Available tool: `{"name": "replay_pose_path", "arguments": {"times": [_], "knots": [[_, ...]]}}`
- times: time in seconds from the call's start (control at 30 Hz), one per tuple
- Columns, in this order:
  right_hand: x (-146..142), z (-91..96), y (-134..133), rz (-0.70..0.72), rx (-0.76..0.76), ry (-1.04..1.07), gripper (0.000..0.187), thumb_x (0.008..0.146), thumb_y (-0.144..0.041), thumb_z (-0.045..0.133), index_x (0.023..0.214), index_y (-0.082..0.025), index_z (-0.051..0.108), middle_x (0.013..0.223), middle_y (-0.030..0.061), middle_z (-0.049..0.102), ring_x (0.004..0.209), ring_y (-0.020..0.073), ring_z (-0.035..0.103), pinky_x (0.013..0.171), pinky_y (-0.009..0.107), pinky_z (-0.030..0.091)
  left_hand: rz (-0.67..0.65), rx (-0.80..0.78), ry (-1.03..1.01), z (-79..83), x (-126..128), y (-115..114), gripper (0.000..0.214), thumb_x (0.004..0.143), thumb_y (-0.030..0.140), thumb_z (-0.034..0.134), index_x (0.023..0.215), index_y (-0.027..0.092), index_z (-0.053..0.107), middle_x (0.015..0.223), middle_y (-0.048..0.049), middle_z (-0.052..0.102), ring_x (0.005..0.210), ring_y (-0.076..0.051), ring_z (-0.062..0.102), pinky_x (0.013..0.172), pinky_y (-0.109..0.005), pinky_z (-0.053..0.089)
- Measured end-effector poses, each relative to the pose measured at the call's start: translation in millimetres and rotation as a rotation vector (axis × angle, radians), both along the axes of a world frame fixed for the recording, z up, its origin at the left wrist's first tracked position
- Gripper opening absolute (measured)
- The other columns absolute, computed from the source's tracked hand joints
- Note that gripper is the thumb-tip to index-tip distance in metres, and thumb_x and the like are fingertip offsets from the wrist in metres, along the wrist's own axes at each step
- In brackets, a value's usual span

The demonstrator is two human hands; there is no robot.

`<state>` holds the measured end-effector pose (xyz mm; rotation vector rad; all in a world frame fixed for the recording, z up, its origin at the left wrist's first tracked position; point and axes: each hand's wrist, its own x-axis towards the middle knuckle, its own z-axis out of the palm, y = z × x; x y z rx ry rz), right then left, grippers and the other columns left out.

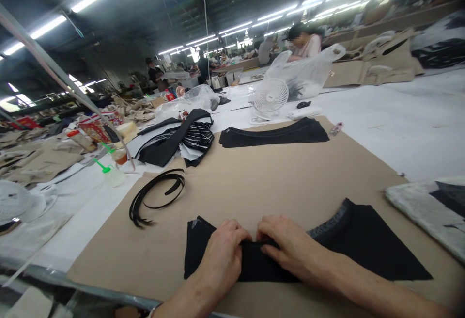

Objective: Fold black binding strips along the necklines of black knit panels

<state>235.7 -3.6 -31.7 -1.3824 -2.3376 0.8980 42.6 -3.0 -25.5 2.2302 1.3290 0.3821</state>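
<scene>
A black fabric piece [366, 250] with a curved grey edge lies on the tan paper sheet [276, 177] in front of me. My left hand [221, 255] and my right hand [286, 247] rest side by side on its upper edge, fingers curled and pinching a fold of the fabric between them. A loop of thin black strips [156, 194] lies on the paper to the left of the hands. Further back sits a stack of black cut pieces [274, 134].
A pile of black and striped cloth [181, 138] lies at the back left beside a green-capped glue bottle [111, 172]. A small white fan [270, 97] and a plastic bag [308, 73] stand behind. A padded grey board [425, 206] sits right. Other people work far off.
</scene>
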Motion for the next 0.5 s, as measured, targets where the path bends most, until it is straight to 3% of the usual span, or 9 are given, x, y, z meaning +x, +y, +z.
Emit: {"name": "replay_pose_path", "arguments": {"times": [0.27,0.5], "knots": [[6.4,-3.2,-4.1,0.045,0.06,0.053,0.018,0.08,-0.005,0.055,0.086,-0.022,0.06,0.09,-0.0021,0.06,0.086,0.0147,0.055,0.083,0.029,0.036,-0.028,-0.008,-0.013,1.4,1.7,5.3,0.033,0.069,-0.002,0.048,0.079,0.021,0.069,0.082,-0.001,0.066,0.084,-0.018,0.06,0.079,-0.03,0.048],[8.2,-5.8,-11.2,0.131,0.187,0.026,0.017,0.091,-0.009,0.047,0.086,-0.02,0.058,0.09,0.0011,0.057,0.087,0.0167,0.052,0.084,0.031,0.037,-0.134,0.144,-0.002,-8.6,-1.8,-5.7,0.031,0.085,0.003,0.045,0.088,0.022,0.068,0.087,-0.0018,0.065,0.085,-0.017,0.06,0.077,-0.028,0.052]]}}
